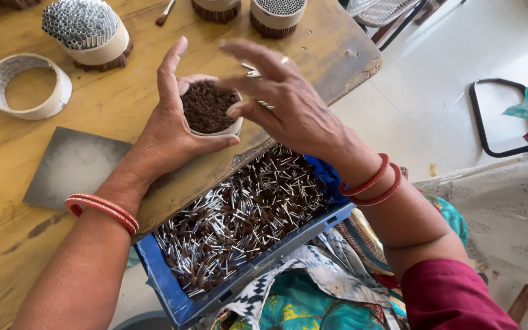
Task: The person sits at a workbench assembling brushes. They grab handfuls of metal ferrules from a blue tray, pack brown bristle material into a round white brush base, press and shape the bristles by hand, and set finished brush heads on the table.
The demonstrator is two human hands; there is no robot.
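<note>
My left hand (169, 131) curls around a white paper ring (215, 129) packed with dark brown-tipped sticks (206, 105), resting on the wooden table (123, 104). My right hand (288, 104) hovers over the ring with fingers spread and pinches a few small silver tubes (253, 71). Below both hands, a blue plastic crate (172, 287) on my lap holds several loose silver and brown tubes (239, 214).
An empty white ring (29, 85) lies at the left. A filled bundle with silver ends up (87, 30) stands at the back left, two more bundles (276, 13) at the back. A grey slab (74, 165) lies near my left wrist. The table edge runs diagonally at right.
</note>
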